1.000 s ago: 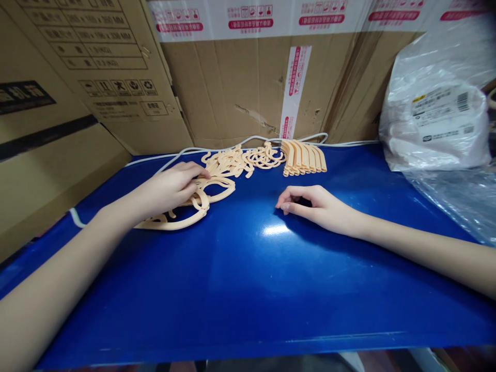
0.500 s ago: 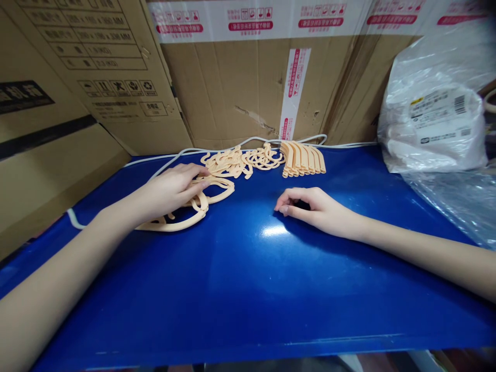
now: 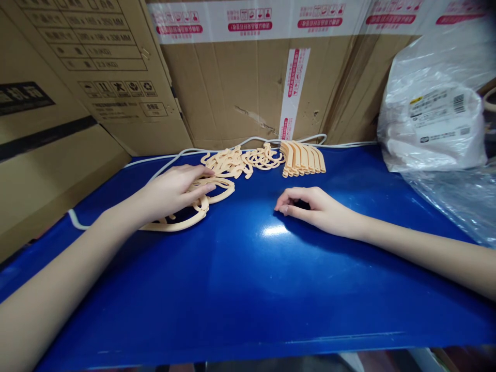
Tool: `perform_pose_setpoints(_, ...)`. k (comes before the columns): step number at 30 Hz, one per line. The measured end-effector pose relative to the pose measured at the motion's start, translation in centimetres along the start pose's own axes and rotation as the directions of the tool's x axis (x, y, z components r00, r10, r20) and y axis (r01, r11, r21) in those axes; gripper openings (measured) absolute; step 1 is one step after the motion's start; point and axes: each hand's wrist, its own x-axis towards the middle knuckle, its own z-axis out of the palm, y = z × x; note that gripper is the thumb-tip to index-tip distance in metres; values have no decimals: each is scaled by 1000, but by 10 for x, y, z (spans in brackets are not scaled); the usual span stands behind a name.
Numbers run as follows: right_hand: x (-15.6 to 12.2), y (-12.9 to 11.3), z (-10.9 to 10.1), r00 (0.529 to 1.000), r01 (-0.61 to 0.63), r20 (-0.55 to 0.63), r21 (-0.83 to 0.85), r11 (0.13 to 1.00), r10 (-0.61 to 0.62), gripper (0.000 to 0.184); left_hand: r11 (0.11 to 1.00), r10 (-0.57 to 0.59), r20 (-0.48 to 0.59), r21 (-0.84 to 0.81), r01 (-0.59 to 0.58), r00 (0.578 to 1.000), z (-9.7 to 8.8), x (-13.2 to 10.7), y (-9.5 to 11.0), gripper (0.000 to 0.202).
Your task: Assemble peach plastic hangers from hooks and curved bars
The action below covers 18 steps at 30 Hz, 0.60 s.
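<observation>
At the left of the blue table, my left hand (image 3: 174,190) reaches over several beige plastic hangers (image 3: 184,223). Its thumb and fingers are apart, and its palm hides part of the hangers; I see nothing gripped. My right hand (image 3: 306,206) rests on the table right of the middle, fingers curled in and thumb tip close to the index finger, with nothing visible in them. Beyond my left fingertips lies a loose pile of beige hooks (image 3: 228,161). Right of it sits a neat row of curved beige hanger arms (image 3: 304,159).
Cardboard boxes (image 3: 232,88) wall the table's back and left. A white cable (image 3: 172,164) runs along the back edge and down the left side. Clear plastic wrapping around a white labelled package (image 3: 442,124) stands at the back right. The blue tabletop (image 3: 248,289) stretches toward me.
My left hand has shifted slightly to the right over the hangers, its thumb further from the other fingers. My right hand has stayed in place.
</observation>
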Motion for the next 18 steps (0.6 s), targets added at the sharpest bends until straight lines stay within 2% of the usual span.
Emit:
perform_pose_setpoints(7,0,-1,0,1000,-4,1,-4,1000,4,23,1000,2,38,2,-2,999,4,0,-3,61)
perform_pose_setpoints(12,1,-1,0,1000,-1,4,-4,1000,1,23,995,-69,80,-63,74,994,-4,-4,0,69)
perform_pose_setpoints(15,0,1,0,1000,-2,4,-4,1000,2,23,976,-106,204,-167,141,973,-13,-16,-2,76)
perform_pose_setpoints(16,0,1,0,1000,-1,2,-7,1000,1,23,977,-60,279,-179,113,959,-15,-21,-5,77)
perform_pose_setpoints(18,1,1,1,1000,5,2,-11,1000,-5,23,988,2,353,-147,53,935,-19,-31,-10,99)
